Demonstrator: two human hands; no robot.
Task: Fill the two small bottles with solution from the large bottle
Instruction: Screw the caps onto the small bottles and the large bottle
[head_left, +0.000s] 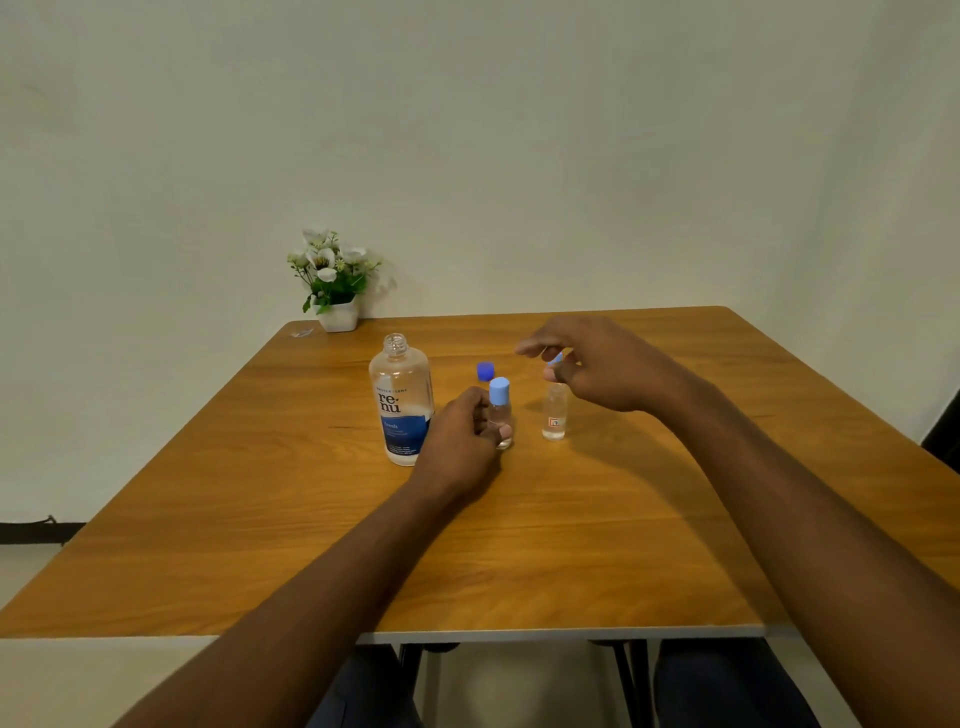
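With the left hand (462, 431) clamped on the capped small bottle (500, 415) beside the open large bottle (401, 400), the right hand (597, 364) pinching a light-blue cap (556, 359) over the 2nd bottle (554, 413) could knock it over.

1. Both forearms are bare from the frame's lower edge to the wrists; no sleeves show.
2. The left hand (460, 434) and right hand (597, 364) carry no rings, watch or gloves.
3. Dark navy trousers (727, 680) cover both legs.
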